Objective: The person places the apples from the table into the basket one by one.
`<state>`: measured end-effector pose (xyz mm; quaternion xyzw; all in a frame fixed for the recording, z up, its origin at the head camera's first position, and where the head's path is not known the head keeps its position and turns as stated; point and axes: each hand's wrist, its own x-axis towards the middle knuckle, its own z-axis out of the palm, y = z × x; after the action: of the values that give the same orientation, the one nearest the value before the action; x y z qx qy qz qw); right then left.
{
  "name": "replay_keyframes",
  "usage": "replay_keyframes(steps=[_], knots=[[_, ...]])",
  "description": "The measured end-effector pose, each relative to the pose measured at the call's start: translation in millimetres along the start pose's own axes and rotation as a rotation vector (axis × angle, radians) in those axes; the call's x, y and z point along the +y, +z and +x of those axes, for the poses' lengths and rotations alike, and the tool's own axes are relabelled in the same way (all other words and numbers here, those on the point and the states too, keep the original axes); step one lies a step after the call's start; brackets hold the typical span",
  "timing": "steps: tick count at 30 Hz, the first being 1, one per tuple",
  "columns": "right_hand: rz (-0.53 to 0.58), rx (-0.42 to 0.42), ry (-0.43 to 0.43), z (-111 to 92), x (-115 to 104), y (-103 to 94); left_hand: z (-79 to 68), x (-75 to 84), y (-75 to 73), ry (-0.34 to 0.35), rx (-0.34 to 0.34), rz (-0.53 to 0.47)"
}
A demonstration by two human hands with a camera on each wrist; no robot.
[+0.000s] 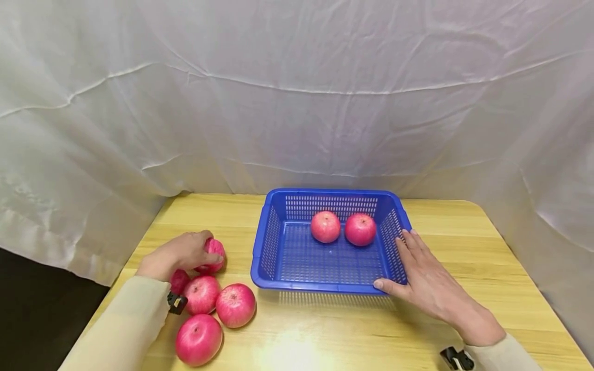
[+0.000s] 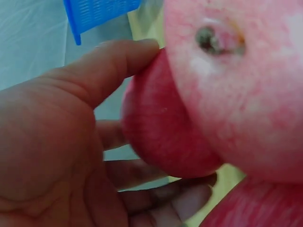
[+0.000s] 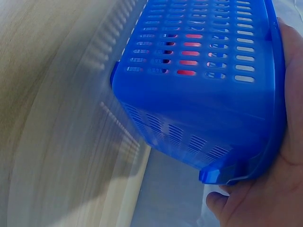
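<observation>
On the left of the table, my left hand holds a red apple. The left wrist view shows the thumb on one side of this apple and the other fingers round and below it. Other apples cluster beside and below the hand, one partly hidden by the wrist. My right hand rests at the near right corner of a blue plastic basket. Its fingers lie fairly straight over the right rim, with the thumb spread onto the front rim. Two apples sit side by side inside the basket, towards the back right.
A light wooden table carries everything. Pale cloth hangs behind it and along both sides. Black wrist cameras are strapped at both sleeves. A dark area lies beyond the table's left edge.
</observation>
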<state>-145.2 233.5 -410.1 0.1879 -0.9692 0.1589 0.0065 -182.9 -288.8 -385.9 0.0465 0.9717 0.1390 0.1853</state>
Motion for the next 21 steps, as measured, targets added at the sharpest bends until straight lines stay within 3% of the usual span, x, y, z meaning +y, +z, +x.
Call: replay_keyframes(steps=[7, 14, 21], knots=[[-0.013, 0.012, -0.002, 0.4, -0.5, 0.3, 7.2, -0.4, 5.6, 0.043, 0.097, -0.067], [-0.017, 0.012, -0.003, 0.6, -0.7, -0.2, 8.0, 1.9, 10.6, 0.099, 0.112, -0.101], [-0.013, 0.015, -0.005, -0.1, 0.1, 1.0, 8.6, 3.9, 12.1, 0.093, 0.105, -0.068]])
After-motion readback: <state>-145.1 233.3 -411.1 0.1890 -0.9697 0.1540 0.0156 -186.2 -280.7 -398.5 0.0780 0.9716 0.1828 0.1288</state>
